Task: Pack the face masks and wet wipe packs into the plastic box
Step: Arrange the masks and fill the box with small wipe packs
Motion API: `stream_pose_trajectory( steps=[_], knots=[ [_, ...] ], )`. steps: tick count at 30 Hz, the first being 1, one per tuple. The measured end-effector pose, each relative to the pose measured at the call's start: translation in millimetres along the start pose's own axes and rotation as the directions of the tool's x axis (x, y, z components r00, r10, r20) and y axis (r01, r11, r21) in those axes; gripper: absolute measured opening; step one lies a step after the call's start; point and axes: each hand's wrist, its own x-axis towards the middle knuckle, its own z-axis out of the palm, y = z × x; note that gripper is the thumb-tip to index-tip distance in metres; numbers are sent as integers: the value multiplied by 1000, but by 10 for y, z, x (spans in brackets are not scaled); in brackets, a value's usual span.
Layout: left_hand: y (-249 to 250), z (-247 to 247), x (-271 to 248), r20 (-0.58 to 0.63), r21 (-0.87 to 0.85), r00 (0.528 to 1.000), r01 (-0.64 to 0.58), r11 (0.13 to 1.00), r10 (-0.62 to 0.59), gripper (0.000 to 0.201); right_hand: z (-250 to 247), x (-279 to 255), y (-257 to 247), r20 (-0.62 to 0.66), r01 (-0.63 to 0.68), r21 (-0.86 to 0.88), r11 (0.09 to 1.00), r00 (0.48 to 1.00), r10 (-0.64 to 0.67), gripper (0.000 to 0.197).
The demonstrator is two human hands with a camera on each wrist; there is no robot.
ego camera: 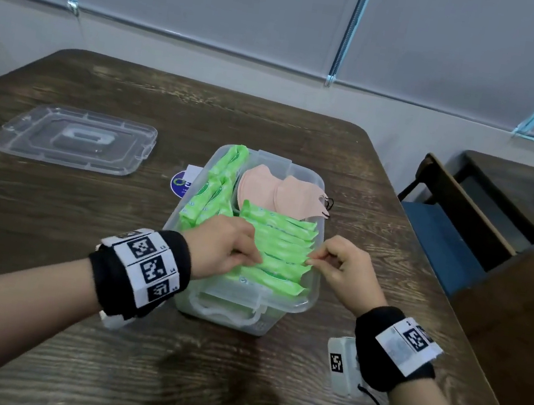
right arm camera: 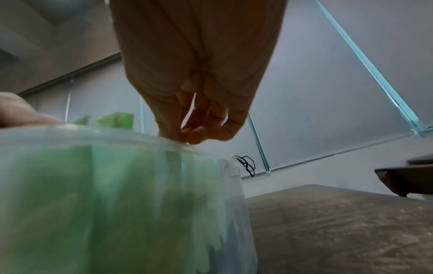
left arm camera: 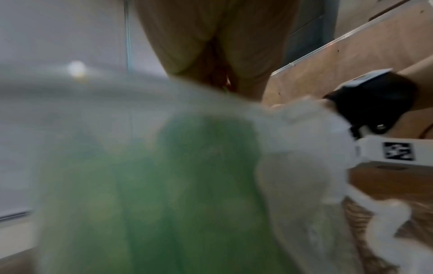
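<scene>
A clear plastic box [ego camera: 312, 299] stands on the wooden table, filled with several green wet wipe packs [ego camera: 284, 241] standing on edge in rows. Two pink face masks [ego camera: 277, 191] lie on top at its far end. My left hand [ego camera: 227, 252] grips the left end of one wipe pack [ego camera: 283, 267] near the front. My right hand [ego camera: 336, 264] pinches that pack's right end at the box rim. In the right wrist view the right hand's fingertips [right arm camera: 185, 135] pinch green foil just above the rim [right arm camera: 117, 137]. The left wrist view is blurred, showing green packs [left arm camera: 187, 185] through the box wall.
The box's clear lid [ego camera: 74, 138] lies flat at the table's far left. A round blue sticker [ego camera: 181, 183] sits beside the box's left wall. A chair with a blue seat [ego camera: 455, 230] and a wooden panel stand past the table's right edge.
</scene>
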Motion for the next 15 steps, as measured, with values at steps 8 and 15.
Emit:
stream_pose_trajectory(
  steps=[8, 15],
  knots=[
    [65, 139, -13, 59, -134, 987, 154, 979, -148, 24, 296, -32, -112, -47, -325, 479, 815, 918, 394, 54],
    [-26, -216, -132, -103, 221, 790, 610, 761, -604, 36, 509, -55, -164, 65, -421, 720, 552, 832, 550, 58]
  ],
)
